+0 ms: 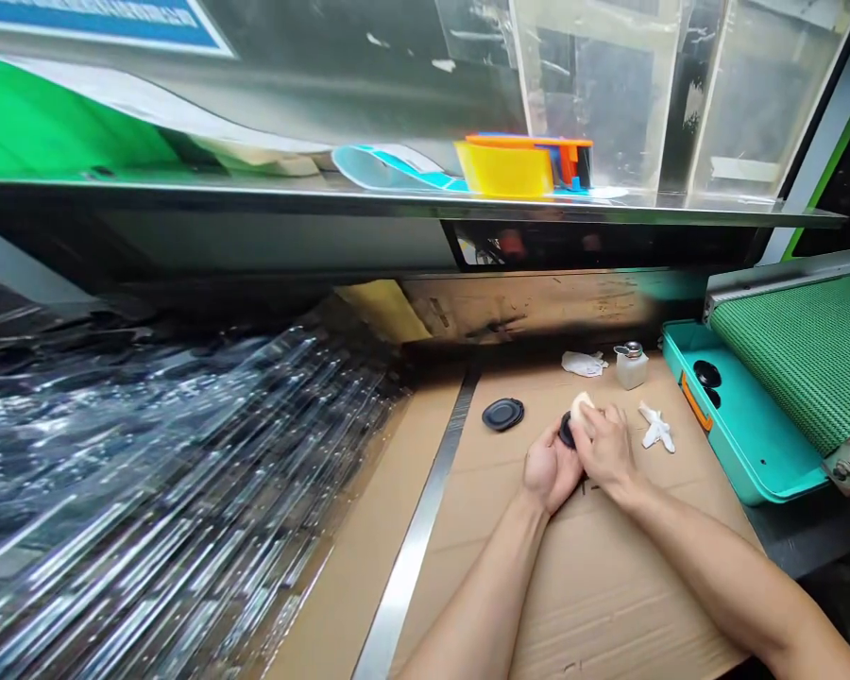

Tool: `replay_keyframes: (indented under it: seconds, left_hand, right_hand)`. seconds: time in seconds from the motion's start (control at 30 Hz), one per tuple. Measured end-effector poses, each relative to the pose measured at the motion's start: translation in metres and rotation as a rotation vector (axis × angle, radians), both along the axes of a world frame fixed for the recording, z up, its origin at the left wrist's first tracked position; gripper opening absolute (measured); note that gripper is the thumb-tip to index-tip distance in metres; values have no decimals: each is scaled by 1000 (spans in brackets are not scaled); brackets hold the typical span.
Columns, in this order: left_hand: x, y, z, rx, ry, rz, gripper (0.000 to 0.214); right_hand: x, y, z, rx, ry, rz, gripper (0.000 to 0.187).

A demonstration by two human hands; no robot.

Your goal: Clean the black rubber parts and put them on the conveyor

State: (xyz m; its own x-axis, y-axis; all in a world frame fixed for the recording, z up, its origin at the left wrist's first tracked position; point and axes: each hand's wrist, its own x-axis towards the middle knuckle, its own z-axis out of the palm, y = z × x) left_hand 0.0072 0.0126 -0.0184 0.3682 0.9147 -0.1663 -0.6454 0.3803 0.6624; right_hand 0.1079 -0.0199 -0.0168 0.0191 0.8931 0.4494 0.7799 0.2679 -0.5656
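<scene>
In my left hand [551,469] is a small black round part [566,432], its far side partly covered by my fingers. My right hand [607,442] pinches a cream-coloured pad or wad of cloth [581,406] and presses it against that black part. Both hands are close together over the cardboard sheet [609,586]. To their left lies a black rounded-square lid-like piece [502,414]. A crumpled white cloth [655,427] rests right of my right hand.
Behind the hands stand a small bottle with a metal top [631,365] and a white wad [584,364]. At right, a teal tray [757,453] holds black parts beside a green conveyor belt [807,326]. Clear plastic trays [205,491] fill the left. A metal shelf [397,200] overhangs the back.
</scene>
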Motion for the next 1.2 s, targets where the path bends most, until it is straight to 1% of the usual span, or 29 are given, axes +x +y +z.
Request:
replay_keyframes:
  seconds: [0.03,0.13,0.17,0.27,0.3,0.4,0.43,0.53,0.57,0.67,0.7,0.8,0.83,0.93,0.97,1.03,1.1,1.13,1.2]
  left_hand:
    - [0,1,0,8,12,9,53]
    - [0,3,1,31,33,48,55]
    - [0,4,0,36,31,58,55]
    - [1,5,-2,32,9,73,53]
    - [1,6,-2,21,-2,70,52]
    - [1,5,-4,-34,-71,44,48]
    - [1,5,-4,-55,-108,44,46]
    - [1,5,-4,-99,-209,51,41]
    - [1,4,-4,-114,-228,47,40]
    - [0,5,-3,-154,-263,27,40]
    - [0,5,-3,-163,-267,35,40]
    - [-2,6,-3,-168,-256,78,40]
    - [-3,7,-3,-172,-251,77,40]
    - [-4,6,-2,-183,-255,42,41]
    - [-4,6,-1,-184,-256,42,41]
    - [-4,6,0,-181,-254,67,41]
    - [-4,5,1,-193,-248,91,41]
    - [-4,5,2,-203,-245,97,41]
    - [-4,6,3,-225,-240,115,41]
  right_hand:
    - [-1,1,1,-1,11,-10,36]
    - [-1,1,-1,32,-2,80,38]
    - [0,1,-1,38,-11,87,39]
    - [3,1,-1,20,-27,-2,36]
    - [4,1,0,21,-38,-5,36]
    - [6,0,2,71,-100,107,35]
    - [8,0,2,83,-114,117,34]
    - [12,2,3,75,-107,-16,32]
    - [13,2,3,79,-108,-28,32]
    - [13,2,2,118,-165,107,34]
    - [13,2,2,115,-181,117,34]
    - [13,2,3,69,-179,1,33]
    - [12,2,2,73,-179,-1,34]
    - [12,2,-2,133,-213,139,35]
    - [13,5,-3,139,-217,155,34]
    - [21,13,-5,117,-181,75,31]
    - [32,24,-5,113,-91,-15,33]
    - [37,27,-4,130,-30,-37,36]
    - [44,30,0,174,89,-25,46]
